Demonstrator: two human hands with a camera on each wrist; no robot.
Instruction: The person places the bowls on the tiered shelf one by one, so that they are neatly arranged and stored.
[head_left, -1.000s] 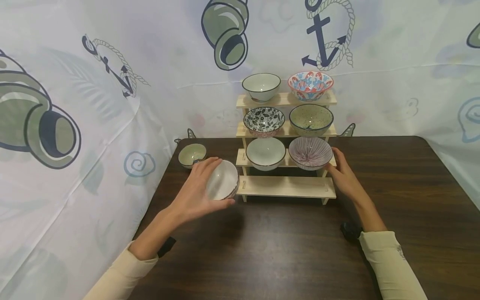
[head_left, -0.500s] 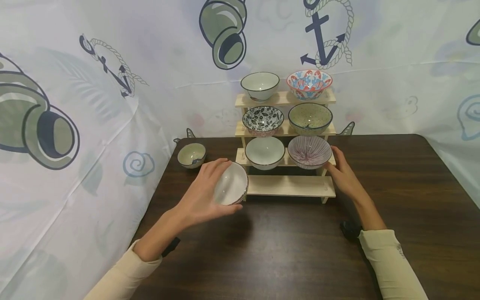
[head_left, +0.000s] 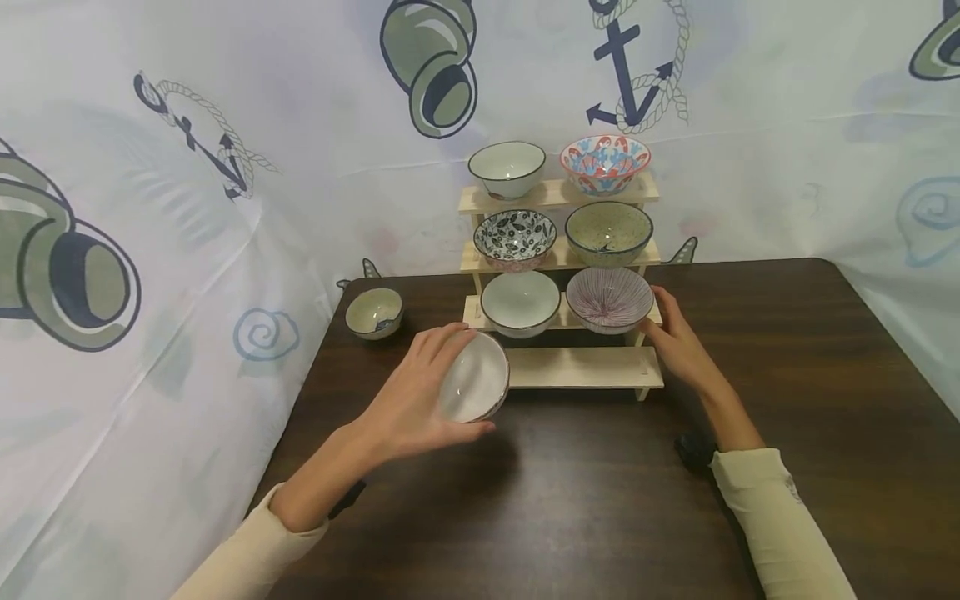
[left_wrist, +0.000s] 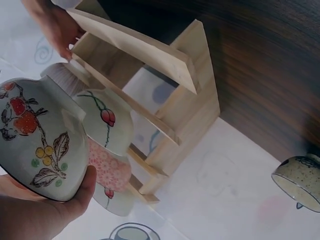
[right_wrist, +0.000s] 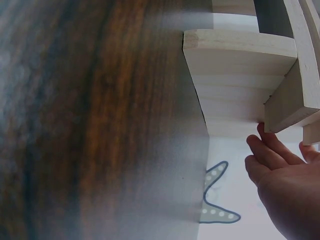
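My left hand [head_left: 420, 396] grips a small bowl [head_left: 476, 379] by its rim, thumb below and fingers above, and tilts it over the table in front of the stand's left end. Its inside is plain white; the left wrist view shows red and yellow fruit with leaves painted on the outside. My right hand [head_left: 682, 342] holds the right end of a tiered wooden stand [head_left: 581, 367], next to a purple-striped bowl [head_left: 610, 300]. In the right wrist view, fingers [right_wrist: 272, 152] reach against the wooden end piece.
Beside the striped bowl sits a white bowl [head_left: 521, 302]. Above are a black-and-white leafy bowl [head_left: 515, 237], a speckled green bowl [head_left: 609, 232], a dark-rimmed white bowl [head_left: 507, 167] and a red-blue bowl [head_left: 604, 162]. A small greenish bowl [head_left: 374, 314] stands on the table [head_left: 570, 500].
My left hand has carried the fruit-painted bowl rightward and slightly nearer, in front of the lowest shelf's left end. The right hand stays at the stand, and the head view has shifted slightly.
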